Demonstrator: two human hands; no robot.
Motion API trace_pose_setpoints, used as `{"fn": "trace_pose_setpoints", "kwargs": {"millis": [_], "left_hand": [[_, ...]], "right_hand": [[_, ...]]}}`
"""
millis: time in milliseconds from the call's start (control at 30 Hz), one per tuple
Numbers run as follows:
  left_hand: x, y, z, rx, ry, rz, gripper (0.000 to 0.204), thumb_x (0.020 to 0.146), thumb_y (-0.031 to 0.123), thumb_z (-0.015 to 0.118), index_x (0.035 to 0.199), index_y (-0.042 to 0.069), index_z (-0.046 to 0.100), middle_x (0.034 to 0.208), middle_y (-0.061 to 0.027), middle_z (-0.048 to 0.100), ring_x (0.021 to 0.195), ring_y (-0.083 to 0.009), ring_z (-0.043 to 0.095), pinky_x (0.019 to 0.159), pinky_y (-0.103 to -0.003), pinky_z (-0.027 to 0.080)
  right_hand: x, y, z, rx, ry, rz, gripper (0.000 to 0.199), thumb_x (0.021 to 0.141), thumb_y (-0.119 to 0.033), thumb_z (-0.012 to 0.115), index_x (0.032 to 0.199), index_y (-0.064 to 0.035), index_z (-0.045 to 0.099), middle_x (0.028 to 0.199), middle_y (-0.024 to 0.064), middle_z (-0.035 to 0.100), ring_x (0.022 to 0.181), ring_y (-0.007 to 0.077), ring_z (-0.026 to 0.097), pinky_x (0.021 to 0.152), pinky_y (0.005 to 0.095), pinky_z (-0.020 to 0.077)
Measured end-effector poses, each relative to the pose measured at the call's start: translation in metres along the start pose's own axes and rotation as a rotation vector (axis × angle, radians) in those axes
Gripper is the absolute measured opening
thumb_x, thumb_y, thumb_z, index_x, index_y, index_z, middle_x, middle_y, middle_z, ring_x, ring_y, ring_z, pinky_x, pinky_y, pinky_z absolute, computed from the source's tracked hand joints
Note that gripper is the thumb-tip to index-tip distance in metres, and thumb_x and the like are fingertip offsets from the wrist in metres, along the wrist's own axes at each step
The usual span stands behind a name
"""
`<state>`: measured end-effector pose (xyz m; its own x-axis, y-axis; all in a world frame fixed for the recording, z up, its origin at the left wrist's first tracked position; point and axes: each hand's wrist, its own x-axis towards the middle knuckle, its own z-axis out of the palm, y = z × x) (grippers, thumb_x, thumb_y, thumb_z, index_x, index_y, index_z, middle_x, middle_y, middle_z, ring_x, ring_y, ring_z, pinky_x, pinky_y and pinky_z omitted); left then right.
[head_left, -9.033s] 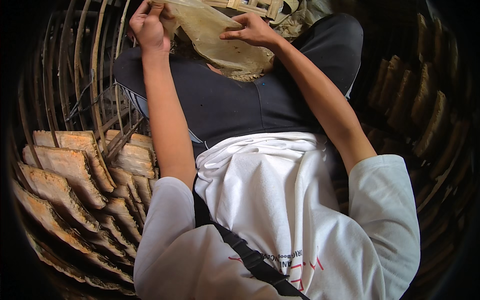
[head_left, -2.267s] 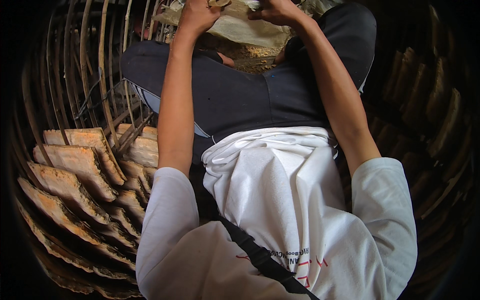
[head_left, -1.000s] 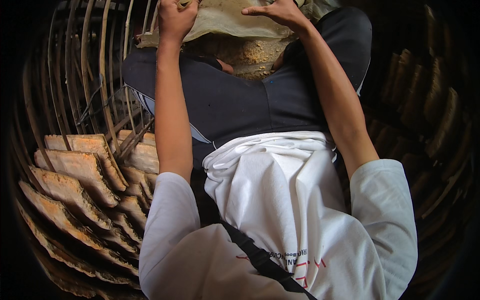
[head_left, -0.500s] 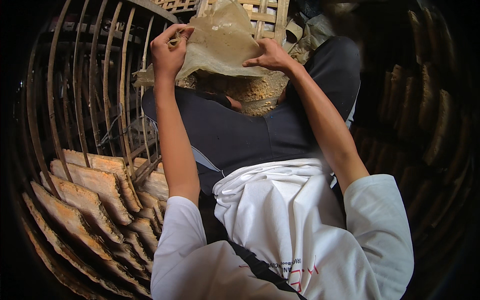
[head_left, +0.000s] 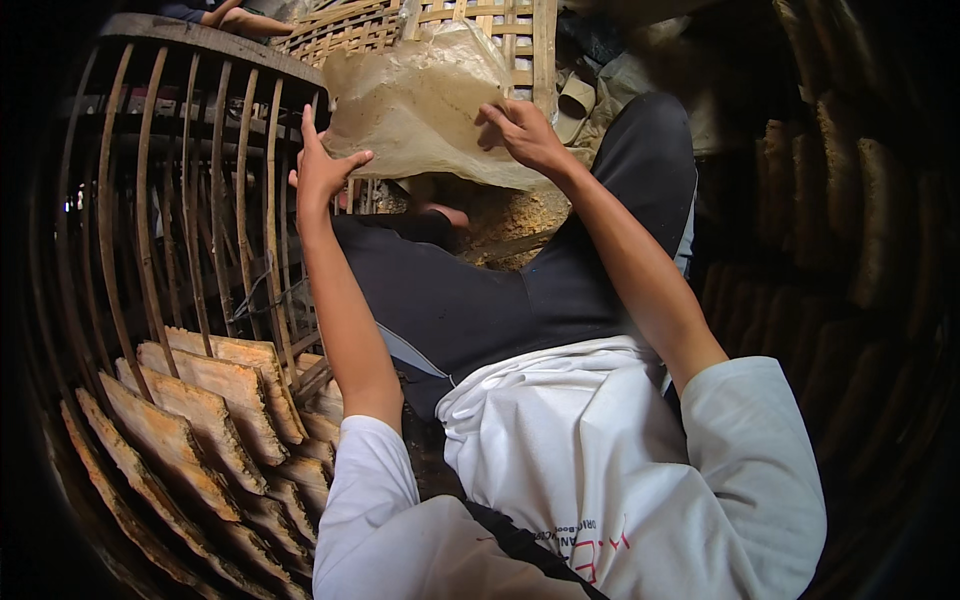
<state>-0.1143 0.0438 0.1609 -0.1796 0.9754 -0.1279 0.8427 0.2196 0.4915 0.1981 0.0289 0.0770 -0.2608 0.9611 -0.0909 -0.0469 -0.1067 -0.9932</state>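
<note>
A crumpled, translucent yellowish plastic sheet [head_left: 415, 115] is spread in front of my lap, its lower edge drooping. My left hand [head_left: 325, 168] is at the sheet's left side, fingers and thumb spread apart, gripping nothing. At the right side, my right hand [head_left: 525, 132] has its fingers bent onto the sheet, holding it near that edge; part of the grip is hidden. Below the sheet, between my legs in dark trousers [head_left: 470, 275], lies a yellowish crumbly heap [head_left: 525, 220], partly covered from view.
Woven bamboo baskets [head_left: 345, 28] stand beyond the sheet. A slatted wooden rack [head_left: 215, 190] rises at left, above rows of rough brown slabs [head_left: 190, 430]. More slabs [head_left: 875, 220] stand in shadow at right. A beige cup-like container [head_left: 576, 97] lies by crumpled plastic. Another person's limb [head_left: 250, 22] shows at far left.
My left hand has let go of the pinched sheet edge and spread its fingers. The sheet has shifted left and spread wider. My right hand has moved slightly left and down.
</note>
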Motion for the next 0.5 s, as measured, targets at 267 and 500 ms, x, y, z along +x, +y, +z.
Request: {"fn": "trace_pose_setpoints", "kwargs": {"millis": [267, 500], "left_hand": [[-0.019, -0.075, 0.064, -0.617, -0.237, -0.318, 0.08, 0.088, 0.029, 0.077, 0.156, 0.014, 0.036, 0.143, -0.0221, 0.054, 0.133, -0.0342, 0.052, 0.101, -0.042, 0.046], [-0.023, -0.069, 0.103, -0.83, -0.305, -0.487, 0.086, 0.094, 0.045, 0.069, 0.161, 0.017, 0.022, 0.162, -0.0181, 0.029, 0.149, -0.0393, 0.027, 0.107, -0.049, 0.04]], "right_hand": [[0.0, -0.013, 0.006, -0.087, 0.07, -0.05, 0.028, 0.106, -0.021, 0.05, 0.118, -0.0015, 0.065, 0.074, 0.0117, 0.069, 0.067, 0.0172, 0.07, 0.065, 0.0325, 0.0552], [-0.007, -0.031, 0.011, 0.012, -0.036, -0.093, 0.027, 0.106, -0.019, 0.05, 0.107, 0.0032, 0.066, 0.071, 0.0079, 0.069, 0.067, 0.0134, 0.068, 0.063, 0.0295, 0.0547]]}}
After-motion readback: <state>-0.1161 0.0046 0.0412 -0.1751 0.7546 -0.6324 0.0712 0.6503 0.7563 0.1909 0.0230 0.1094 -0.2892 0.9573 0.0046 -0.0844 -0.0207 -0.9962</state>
